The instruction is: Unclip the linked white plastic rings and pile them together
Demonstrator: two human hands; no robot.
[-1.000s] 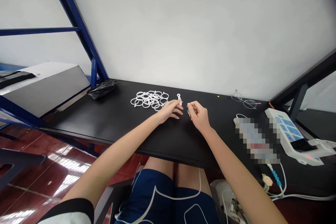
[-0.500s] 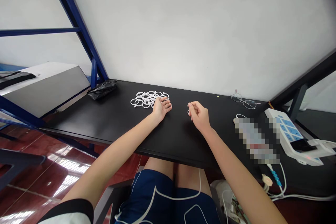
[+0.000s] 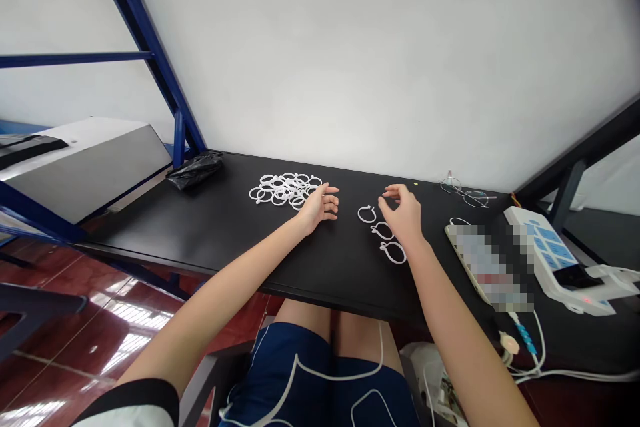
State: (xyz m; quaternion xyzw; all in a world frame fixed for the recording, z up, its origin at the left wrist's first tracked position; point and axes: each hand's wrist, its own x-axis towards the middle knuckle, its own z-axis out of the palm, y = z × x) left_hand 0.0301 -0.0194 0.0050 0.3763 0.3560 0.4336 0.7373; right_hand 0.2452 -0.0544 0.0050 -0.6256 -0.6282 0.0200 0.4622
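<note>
A pile of white plastic rings with small clips, like curtain rings (image 3: 280,196), lies on the black tabletop left of the middle. My left hand (image 3: 319,208) is at the pile's right edge, palm turned to the right, fingers loosely apart and holding nothing. Three separate white rings lie in a slanting row to the right: the far ring (image 3: 373,217), the middle ring (image 3: 376,233) and the near ring (image 3: 395,261). Just beyond and right of them hovers my right hand (image 3: 406,213), thumb and fingers apart, with nothing visible between them.
A phone (image 3: 480,267) on a charging cable and a white power strip (image 3: 550,260) lie on the right. Eyeglasses (image 3: 463,192) rest near the wall. A black plastic bag (image 3: 195,171) sits at the far left, beside a blue metal frame (image 3: 145,40).
My right hand has let go of a ring and moved right and slightly away, uncovering the three rings. My left hand has shifted a little right, its fingers turned more sideways.
</note>
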